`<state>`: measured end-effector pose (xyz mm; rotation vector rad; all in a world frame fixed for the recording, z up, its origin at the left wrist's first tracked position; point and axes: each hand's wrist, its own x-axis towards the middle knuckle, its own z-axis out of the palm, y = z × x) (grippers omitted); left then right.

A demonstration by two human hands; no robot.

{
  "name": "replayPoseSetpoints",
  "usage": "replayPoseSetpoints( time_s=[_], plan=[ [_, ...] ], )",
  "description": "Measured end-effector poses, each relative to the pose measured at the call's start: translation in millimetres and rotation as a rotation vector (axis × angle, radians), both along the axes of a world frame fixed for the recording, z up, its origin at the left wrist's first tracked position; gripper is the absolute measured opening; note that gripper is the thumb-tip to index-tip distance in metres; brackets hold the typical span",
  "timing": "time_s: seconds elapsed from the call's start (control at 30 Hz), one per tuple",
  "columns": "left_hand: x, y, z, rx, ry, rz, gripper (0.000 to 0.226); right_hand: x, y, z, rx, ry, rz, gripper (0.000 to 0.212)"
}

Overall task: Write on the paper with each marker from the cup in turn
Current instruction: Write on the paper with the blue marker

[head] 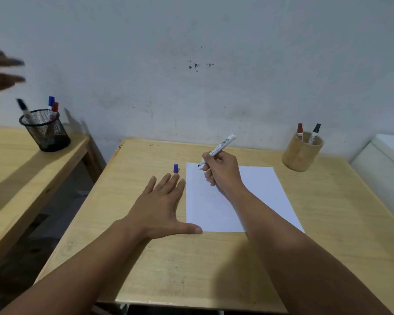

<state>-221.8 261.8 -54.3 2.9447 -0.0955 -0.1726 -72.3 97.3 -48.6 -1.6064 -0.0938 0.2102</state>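
A white sheet of paper [259, 196] lies on the wooden desk [191, 258]. My right hand [223, 171] grips an uncapped white marker [221, 147], its tip at the paper's top left corner. The marker's blue cap [175, 168] stands upright on the desk just left of the paper. My left hand [162, 205] rests flat on the desk with fingers spread, fingertips just short of the cap, thumb touching the paper's lower left edge. A wooden cup [301, 153] at the desk's back right holds a red-capped marker [300, 131] and a black-capped marker [315, 133].
A second wooden table [21, 173] stands to the left, carrying a black mesh cup [46, 130] with three markers. Another person's blurred hand [2, 71] hovers at the far left edge. A white object [384, 164] sits by the desk's right side. A grey wall runs behind.
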Motion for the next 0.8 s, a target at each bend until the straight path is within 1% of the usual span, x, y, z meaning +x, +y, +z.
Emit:
replayPoseSetpoints(
  time_s=[0.17, 0.3, 0.4, 0.5, 0.57, 0.67, 0.8],
  plan=[
    [0.3, 1.7, -2.7, -0.019, -0.017, -0.002, 0.142, 2.5, 17.0, 9.4, -0.093, -0.068, -0.052, 0.021],
    [1.0, 2.5, -1.4, -0.031, -0.027, -0.006, 0.141, 5.9, 30.9, 13.3, -0.101, -0.071, -0.046, 0.015],
    [1.2, 3.8, -0.8, -0.026, -0.018, -0.014, 0.140, 6.9, 32.0, 3.9, -0.098, -0.058, -0.048, 0.014],
    [1.0, 4.7, -2.1, -0.029, -0.024, -0.017, 0.139, 6.9, 29.9, -5.3, -0.111, -0.054, -0.083, 0.024],
    [-0.3, 4.5, -3.3, -0.046, -0.041, -0.009, 0.134, 7.4, 30.0, -8.3, -0.097, -0.043, -0.096, 0.027],
    [-1.6, 4.2, -5.0, -0.059, -0.071, -0.008, 0.122, 8.2, 30.9, -11.8, -0.127, -0.063, -0.100, 0.028],
    [-1.2, 5.7, -6.9, -0.026, -0.072, -0.022, 0.121, 8.1, 31.6, -14.9, -0.157, -0.080, -0.074, 0.027]
  ],
)
